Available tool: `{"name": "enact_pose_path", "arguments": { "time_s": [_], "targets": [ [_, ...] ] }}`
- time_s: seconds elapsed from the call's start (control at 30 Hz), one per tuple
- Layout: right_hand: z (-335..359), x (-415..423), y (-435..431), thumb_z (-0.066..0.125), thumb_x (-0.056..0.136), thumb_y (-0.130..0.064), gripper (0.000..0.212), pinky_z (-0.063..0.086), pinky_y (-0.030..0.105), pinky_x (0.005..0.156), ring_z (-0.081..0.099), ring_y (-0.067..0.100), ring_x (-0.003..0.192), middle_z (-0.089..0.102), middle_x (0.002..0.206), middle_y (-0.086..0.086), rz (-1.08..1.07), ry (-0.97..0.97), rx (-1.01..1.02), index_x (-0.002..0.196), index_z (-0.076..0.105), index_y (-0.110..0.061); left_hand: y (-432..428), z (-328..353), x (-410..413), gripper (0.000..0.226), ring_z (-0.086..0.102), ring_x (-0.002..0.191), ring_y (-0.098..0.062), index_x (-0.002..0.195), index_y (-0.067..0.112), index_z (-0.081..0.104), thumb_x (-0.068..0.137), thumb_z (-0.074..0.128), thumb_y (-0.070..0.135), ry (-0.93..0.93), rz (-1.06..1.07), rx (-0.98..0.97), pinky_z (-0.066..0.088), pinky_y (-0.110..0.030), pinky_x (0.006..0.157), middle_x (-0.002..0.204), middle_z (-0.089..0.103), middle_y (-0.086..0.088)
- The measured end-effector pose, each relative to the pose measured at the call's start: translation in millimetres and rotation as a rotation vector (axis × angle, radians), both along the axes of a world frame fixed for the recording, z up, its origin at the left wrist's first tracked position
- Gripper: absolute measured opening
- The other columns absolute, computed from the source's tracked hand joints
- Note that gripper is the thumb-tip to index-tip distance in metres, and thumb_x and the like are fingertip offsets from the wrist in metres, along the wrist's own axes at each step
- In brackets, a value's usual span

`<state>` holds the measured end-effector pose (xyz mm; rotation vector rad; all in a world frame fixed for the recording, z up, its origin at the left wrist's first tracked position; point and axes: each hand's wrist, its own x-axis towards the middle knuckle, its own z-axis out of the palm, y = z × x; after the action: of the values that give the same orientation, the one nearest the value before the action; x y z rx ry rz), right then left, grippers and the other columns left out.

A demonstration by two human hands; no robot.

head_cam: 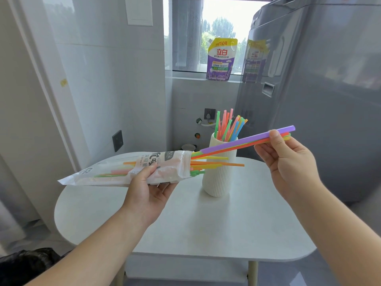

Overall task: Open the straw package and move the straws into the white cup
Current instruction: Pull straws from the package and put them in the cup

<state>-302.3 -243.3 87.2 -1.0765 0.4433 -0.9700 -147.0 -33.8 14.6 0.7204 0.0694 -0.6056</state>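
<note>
Nearest, at lower left of centre: left hand [148,191], fingers curled beneath and thumb on top of the straw package [103,176], holding it almost level above the tabletop [206,234], torn mouth pointing right. Poking from that mouth, unsupported, several loose straws [216,163]; risk of these sliding out and scattering if the mouth dips or the grip slackens. Further right, a half-drawn bundle [247,140] of purple, orange, green and yellow straws, crossing in front of the white cup [216,182] and pinched near its far end by the right hand [288,159] at centre right; could drag neighbours out, fan apart in the pinch, or knock the tall narrow cup over on the way across. Containers, left to right: package partly emptied, a few coloured straws visible inside; cup upright on the tabletop at centre, holding a spray of standing straws [228,126].
</note>
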Motion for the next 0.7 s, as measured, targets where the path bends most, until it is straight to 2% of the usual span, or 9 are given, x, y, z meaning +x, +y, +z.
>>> {"name": "enact_pose_path", "arguments": {
  "time_s": [0.13, 0.3, 0.43, 0.6, 0.7],
  "targets": [
    [0.0, -1.1, -3.6, 0.061, 0.096, -0.019, 0.015, 0.060, 0.027, 0.083, 0.076, 0.015, 0.086, 0.078, 0.085, 0.000, 0.056, -0.047, 0.032, 0.100, 0.071, -0.008, 0.3, 0.3, 0.4, 0.043, 0.078, 0.086, -0.026, 0.137, 0.011, 0.058, 0.094, 0.065, 0.015, 0.011, 0.009, -0.007, 0.065, -0.040, 0.068, 0.102, 0.078, -0.013],
    [-2.9, -1.2, -3.8, 0.059, 0.096, -0.016, 0.016, 0.060, 0.026, 0.082, 0.075, 0.016, 0.084, 0.076, 0.085, 0.003, 0.146, -0.029, 0.012, 0.099, 0.071, -0.006, 0.7, 0.4, -1.0, 0.042, 0.078, 0.083, -0.025, 0.136, 0.009, 0.059, 0.095, 0.064, 0.015, 0.008, 0.004, -0.017, 0.065, -0.040, 0.069, 0.095, 0.078, -0.012],
    [-1.3, -1.4, -6.5, 0.062, 0.095, -0.016, 0.015, 0.059, 0.024, 0.079, 0.075, 0.015, 0.084, 0.076, 0.087, 0.003, 0.132, -0.028, 0.035, 0.101, 0.072, -0.007, -1.2, 2.5, -2.9, 0.036, 0.076, 0.093, -0.027, 0.131, 0.012, 0.061, 0.096, 0.063, 0.017, 0.006, -0.001, -0.025, 0.064, -0.042, 0.075, 0.101, 0.078, -0.013],
    [3.5, -3.7, -9.9, 0.063, 0.095, -0.014, 0.012, 0.058, 0.022, 0.080, 0.074, 0.012, 0.083, 0.075, 0.086, -0.001, 0.107, -0.040, 0.030, 0.100, 0.072, -0.007, -0.7, 3.1, -2.1, 0.038, 0.072, 0.108, -0.029, 0.134, 0.011, 0.059, 0.096, 0.062, 0.017, 0.016, 0.008, -0.025, 0.064, -0.043, 0.075, 0.110, 0.075, -0.014],
    [6.1, -5.8, -10.3, 0.063, 0.095, -0.014, 0.012, 0.058, 0.021, 0.079, 0.074, 0.011, 0.083, 0.075, 0.085, -0.002, 0.088, -0.035, 0.019, 0.100, 0.071, -0.007, -0.6, 2.9, -1.5, 0.040, 0.074, 0.101, -0.028, 0.135, 0.011, 0.058, 0.096, 0.062, 0.017, 0.018, 0.015, -0.033, 0.065, -0.042, 0.074, 0.110, 0.075, -0.014]
  ]
}}
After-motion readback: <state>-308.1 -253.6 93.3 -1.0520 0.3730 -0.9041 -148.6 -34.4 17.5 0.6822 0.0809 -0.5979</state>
